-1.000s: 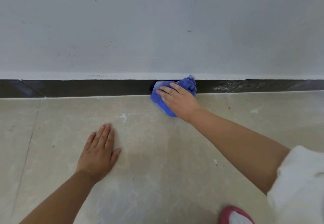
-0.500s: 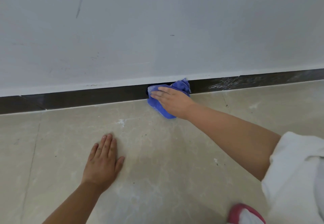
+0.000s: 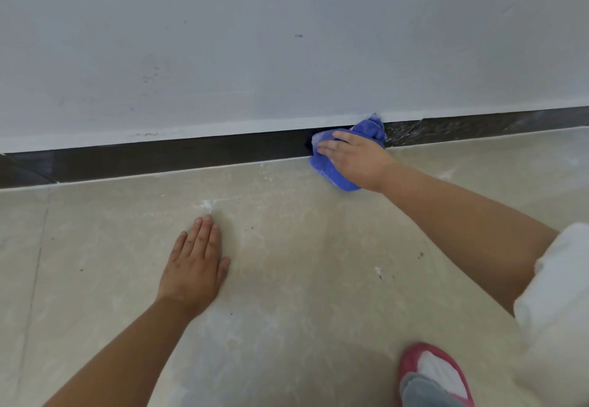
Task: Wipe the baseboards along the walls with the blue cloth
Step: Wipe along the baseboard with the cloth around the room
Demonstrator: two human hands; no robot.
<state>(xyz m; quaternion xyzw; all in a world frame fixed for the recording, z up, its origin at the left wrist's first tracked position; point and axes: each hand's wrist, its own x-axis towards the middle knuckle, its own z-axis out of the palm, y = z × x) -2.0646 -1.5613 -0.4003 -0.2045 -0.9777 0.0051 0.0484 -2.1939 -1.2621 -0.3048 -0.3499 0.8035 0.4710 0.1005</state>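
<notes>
Wiping in progress at the foot of a pale grey painted wall point(image 3: 287, 40). The right hand point(image 3: 353, 158) is pressing a crumpled bright blue cloth point(image 3: 331, 172) against the dark brown glossy baseboard strip point(image 3: 159, 156), its fingers lying nearly straight over the bundle rather than curling round it; the cloth's lower edge is trailing onto the beige polished tile floor point(image 3: 302, 263). The left hand point(image 3: 194, 266) is lying flat and spread on the floor, well apart from the cloth, holding nothing and apparently bracing the body.

Progress, as a judgement: the task is partly done at most. To the left of the cloth the strip is showing an even, clean sheen, whereas to the right of it the strip is carrying whitish smears and streaks point(image 3: 446, 127), so that stretch seems to be awaiting the cloth. Which direction the stroke is taking cannot be told. Only one wall's baseboard is showing; any others are lying outside the view.

Count: one cloth, one baseboard run, two hands, one white rolled sleeve point(image 3: 557, 295) on the right arm, and one pink-edged slipper point(image 3: 436, 371) at the bottom edge. White dust patches are scattering over the floor tiles.
</notes>
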